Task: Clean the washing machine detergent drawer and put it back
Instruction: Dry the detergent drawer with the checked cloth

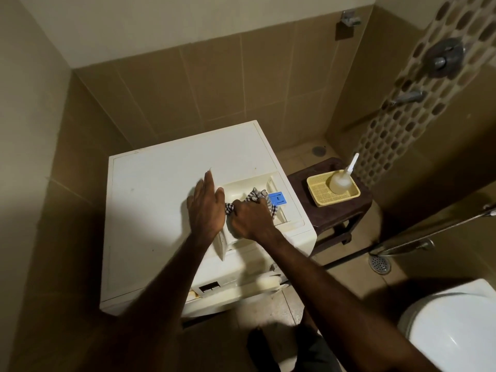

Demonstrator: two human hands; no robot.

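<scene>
Two hands clean a detergent drawer (252,189) lying on top of a washing machine (161,210).

Near the top's right edge, the left hand (206,208) lies flat, fingers straight, beside the drawer; the right hand (251,218), fist curled, presses a checked cloth (257,195) into it.
</scene>
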